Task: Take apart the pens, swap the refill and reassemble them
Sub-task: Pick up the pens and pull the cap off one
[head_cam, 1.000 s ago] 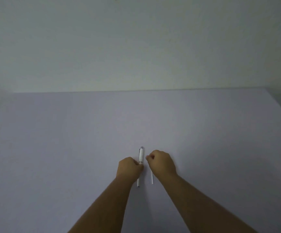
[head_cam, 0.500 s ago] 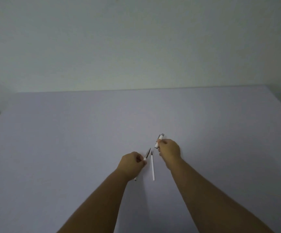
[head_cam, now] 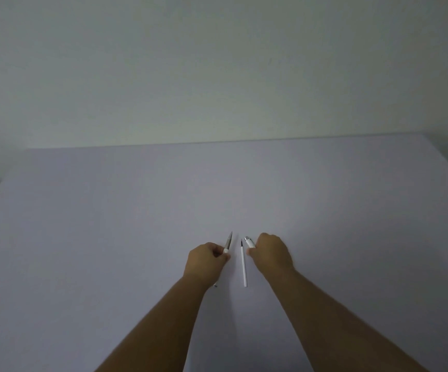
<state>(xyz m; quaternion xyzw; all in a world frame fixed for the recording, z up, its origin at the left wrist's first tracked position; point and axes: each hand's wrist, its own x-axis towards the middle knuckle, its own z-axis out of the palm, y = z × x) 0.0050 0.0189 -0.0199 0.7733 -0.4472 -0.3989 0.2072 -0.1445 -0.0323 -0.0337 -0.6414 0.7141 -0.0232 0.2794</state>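
Note:
My left hand (head_cam: 206, 259) is closed around a white pen body (head_cam: 228, 242); its grey pointed tip sticks out up and to the right, and its tail end peeks out below my wrist. My right hand (head_cam: 271, 253) grips a white pen cap (head_cam: 249, 242) with a silvery end, which pokes out to the left of my fingers. Between the two hands a thin white refill (head_cam: 243, 267) with a dark tip lies on the table, pointing away from me and touching neither hand.
The pale lilac table (head_cam: 137, 224) stretches wide on all sides. Its far edge meets a plain whitish wall. The table's left edge shows at the far left, with a dark strip of floor beyond it.
The cap came off the pen. My right hand carried it up and right, then back down beside the refill. My left hand tilted the pen body, its tip now bare.

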